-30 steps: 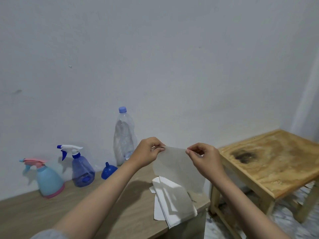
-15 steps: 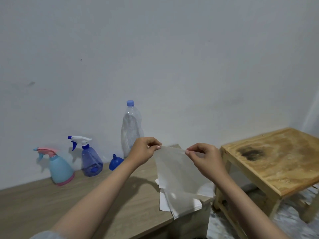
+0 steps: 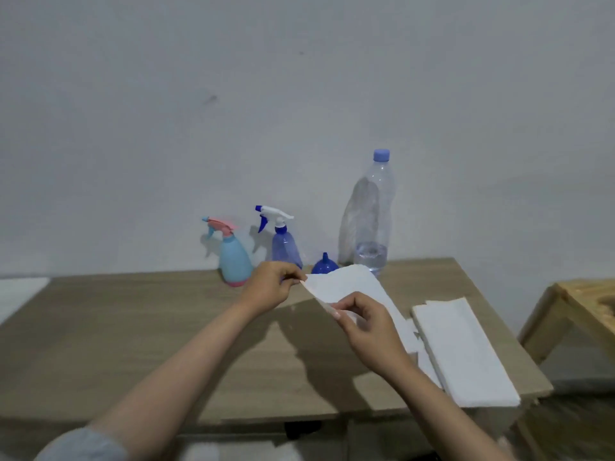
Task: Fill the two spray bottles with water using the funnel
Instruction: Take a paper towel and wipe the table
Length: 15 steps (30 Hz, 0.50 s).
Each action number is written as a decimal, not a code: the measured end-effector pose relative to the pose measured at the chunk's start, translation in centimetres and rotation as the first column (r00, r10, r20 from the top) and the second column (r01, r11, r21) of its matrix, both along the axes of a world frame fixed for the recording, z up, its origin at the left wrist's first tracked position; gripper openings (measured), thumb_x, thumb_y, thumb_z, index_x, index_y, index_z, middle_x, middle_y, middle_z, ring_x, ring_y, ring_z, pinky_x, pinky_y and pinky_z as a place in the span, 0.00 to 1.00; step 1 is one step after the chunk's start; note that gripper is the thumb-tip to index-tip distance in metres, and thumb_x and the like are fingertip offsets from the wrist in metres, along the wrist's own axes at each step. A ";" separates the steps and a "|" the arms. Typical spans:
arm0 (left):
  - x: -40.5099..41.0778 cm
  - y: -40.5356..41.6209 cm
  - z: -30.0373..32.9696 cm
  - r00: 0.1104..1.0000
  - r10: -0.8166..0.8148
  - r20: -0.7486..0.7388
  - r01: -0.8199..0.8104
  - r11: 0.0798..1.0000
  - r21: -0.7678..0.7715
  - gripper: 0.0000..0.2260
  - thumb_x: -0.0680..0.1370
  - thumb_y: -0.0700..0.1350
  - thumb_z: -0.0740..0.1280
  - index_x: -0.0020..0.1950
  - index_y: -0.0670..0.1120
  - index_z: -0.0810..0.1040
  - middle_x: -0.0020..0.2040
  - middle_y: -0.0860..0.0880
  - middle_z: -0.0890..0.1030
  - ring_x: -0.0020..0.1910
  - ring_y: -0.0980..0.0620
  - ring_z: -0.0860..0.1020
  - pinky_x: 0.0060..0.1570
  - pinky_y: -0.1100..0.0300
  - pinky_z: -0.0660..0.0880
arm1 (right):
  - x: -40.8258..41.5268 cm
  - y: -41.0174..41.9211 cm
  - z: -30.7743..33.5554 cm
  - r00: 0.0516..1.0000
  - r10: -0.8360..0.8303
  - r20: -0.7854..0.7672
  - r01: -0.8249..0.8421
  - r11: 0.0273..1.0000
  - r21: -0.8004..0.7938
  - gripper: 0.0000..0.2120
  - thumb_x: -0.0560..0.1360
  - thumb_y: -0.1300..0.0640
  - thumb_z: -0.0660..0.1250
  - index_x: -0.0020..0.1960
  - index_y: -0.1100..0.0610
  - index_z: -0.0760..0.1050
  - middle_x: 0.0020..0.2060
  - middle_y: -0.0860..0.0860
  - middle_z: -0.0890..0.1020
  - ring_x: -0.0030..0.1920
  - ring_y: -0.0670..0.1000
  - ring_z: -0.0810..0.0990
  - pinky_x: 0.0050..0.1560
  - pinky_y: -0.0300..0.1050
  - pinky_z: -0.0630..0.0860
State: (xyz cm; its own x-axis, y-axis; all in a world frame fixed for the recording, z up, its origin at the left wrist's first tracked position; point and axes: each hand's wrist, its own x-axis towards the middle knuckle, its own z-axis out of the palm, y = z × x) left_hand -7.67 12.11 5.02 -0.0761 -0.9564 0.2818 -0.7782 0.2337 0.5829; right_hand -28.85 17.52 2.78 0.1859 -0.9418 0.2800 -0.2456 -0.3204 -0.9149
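A light-blue spray bottle (image 3: pixel 234 261) with a pink trigger head stands at the back of the wooden table (image 3: pixel 133 327). Right of it is a purple-blue spray bottle (image 3: pixel 284 244) with a white head. A small blue funnel (image 3: pixel 324 266) lies mouth down beside it. A tall clear water bottle (image 3: pixel 369 221), capped, holds a little water at its bottom. My left hand (image 3: pixel 269 287) pinches one corner of a white tissue sheet (image 3: pixel 349 287); my right hand (image 3: pixel 369 324) pinches its lower edge. The sheet hangs above the table, in front of the funnel.
A stack of white folded tissues (image 3: pixel 466 351) lies at the table's right front edge. A second wooden table (image 3: pixel 585 301) stands lower, off to the right. A pale wall rises right behind the bottles.
The camera has swung left, so the bottles now sit centre. Both hands moved the sheet left, off the tissue stack, with the right hand now lower and nearer me.
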 end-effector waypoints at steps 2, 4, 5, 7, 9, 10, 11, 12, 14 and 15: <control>4.9 0.8 -0.4 0.999 0.020 0.039 -0.020 1.000 -0.008 0.07 0.74 0.34 0.69 0.46 0.43 0.85 0.44 0.50 0.85 0.45 0.55 0.82 0.51 0.65 0.75 | 4.5 0.0 -0.8 0.999 0.033 -0.032 -0.033 0.999 0.002 0.05 0.74 0.62 0.68 0.42 0.54 0.78 0.37 0.41 0.82 0.43 0.39 0.79 0.43 0.27 0.71; 10.0 1.7 -0.6 0.996 0.047 0.078 -0.047 0.999 -0.001 0.06 0.74 0.34 0.69 0.47 0.42 0.85 0.46 0.47 0.86 0.46 0.50 0.82 0.51 0.59 0.76 | 9.4 0.2 -1.3 0.998 0.060 -0.030 -0.060 0.998 0.006 0.06 0.75 0.63 0.68 0.42 0.54 0.78 0.37 0.40 0.81 0.43 0.40 0.79 0.44 0.28 0.70; 12.7 2.2 -0.6 0.993 0.067 0.097 -0.067 0.998 0.002 0.06 0.74 0.35 0.69 0.47 0.43 0.85 0.46 0.47 0.85 0.47 0.49 0.82 0.51 0.58 0.76 | 12.0 0.3 -1.5 0.997 0.076 -0.030 -0.076 0.997 0.010 0.05 0.75 0.63 0.67 0.42 0.54 0.78 0.37 0.41 0.81 0.43 0.40 0.79 0.44 0.28 0.70; 17.6 3.1 -0.9 0.989 0.117 0.094 -0.119 0.993 0.010 0.07 0.74 0.35 0.69 0.47 0.43 0.85 0.46 0.48 0.85 0.47 0.50 0.82 0.51 0.55 0.77 | 16.8 0.6 -1.8 0.992 0.120 -0.044 -0.119 0.993 0.018 0.04 0.75 0.63 0.67 0.43 0.56 0.78 0.38 0.43 0.81 0.44 0.40 0.78 0.44 0.28 0.70; 23.3 3.9 -1.7 0.984 0.158 0.081 -0.160 0.987 0.013 0.07 0.74 0.35 0.69 0.47 0.44 0.85 0.46 0.48 0.86 0.47 0.49 0.83 0.51 0.53 0.78 | 22.1 1.0 -2.3 0.986 0.158 -0.047 -0.157 0.987 0.027 0.04 0.76 0.63 0.66 0.43 0.56 0.77 0.38 0.44 0.81 0.44 0.41 0.78 0.44 0.28 0.70; 25.0 4.3 -2.1 0.981 0.177 0.080 -0.180 0.983 0.025 0.08 0.74 0.35 0.68 0.47 0.44 0.85 0.46 0.48 0.86 0.48 0.49 0.83 0.51 0.52 0.78 | 23.7 1.2 -2.6 0.985 0.165 -0.048 -0.164 0.986 0.037 0.05 0.76 0.63 0.66 0.43 0.56 0.77 0.38 0.44 0.80 0.44 0.41 0.78 0.43 0.28 0.70; 27.3 4.8 -2.5 0.977 0.193 0.087 -0.198 0.979 0.048 0.08 0.74 0.35 0.68 0.48 0.45 0.85 0.47 0.49 0.85 0.49 0.50 0.83 0.52 0.53 0.78 | 25.9 1.6 -3.0 0.982 0.179 -0.058 -0.176 0.983 0.051 0.06 0.76 0.63 0.66 0.43 0.55 0.77 0.38 0.44 0.80 0.44 0.41 0.78 0.43 0.28 0.70; 30.3 5.5 -3.2 0.972 0.208 0.109 -0.216 0.973 0.075 0.08 0.75 0.36 0.68 0.48 0.45 0.85 0.48 0.50 0.85 0.49 0.51 0.82 0.52 0.55 0.77 | 28.9 2.0 -3.5 0.979 0.196 -0.063 -0.191 0.979 0.069 0.07 0.76 0.63 0.66 0.42 0.53 0.77 0.38 0.44 0.80 0.44 0.41 0.78 0.43 0.29 0.70; 33.5 6.5 -4.2 0.964 0.222 0.146 -0.235 0.968 0.084 0.09 0.75 0.37 0.67 0.48 0.46 0.85 0.48 0.50 0.85 0.49 0.52 0.82 0.51 0.59 0.76 | 32.2 3.0 -4.3 0.971 0.227 -0.075 -0.218 0.969 0.115 0.09 0.76 0.61 0.65 0.42 0.49 0.75 0.38 0.42 0.80 0.45 0.40 0.77 0.44 0.28 0.71; 35.5 7.0 -4.8 0.960 0.233 0.154 -0.249 0.964 0.092 0.09 0.75 0.38 0.66 0.48 0.46 0.85 0.48 0.50 0.85 0.49 0.51 0.82 0.51 0.59 0.76 | 34.3 3.6 -4.7 0.962 0.258 -0.087 -0.244 0.959 0.146 0.08 0.77 0.60 0.65 0.42 0.48 0.75 0.39 0.42 0.80 0.46 0.39 0.77 0.44 0.29 0.71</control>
State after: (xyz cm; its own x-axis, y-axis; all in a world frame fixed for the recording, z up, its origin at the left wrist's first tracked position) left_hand 27.85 19.08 0.23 0.1289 -0.9756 0.1778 -0.8797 -0.0297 0.4747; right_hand 5.45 21.09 -1.91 0.4423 -0.8884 0.1226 -0.2685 -0.2616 -0.9271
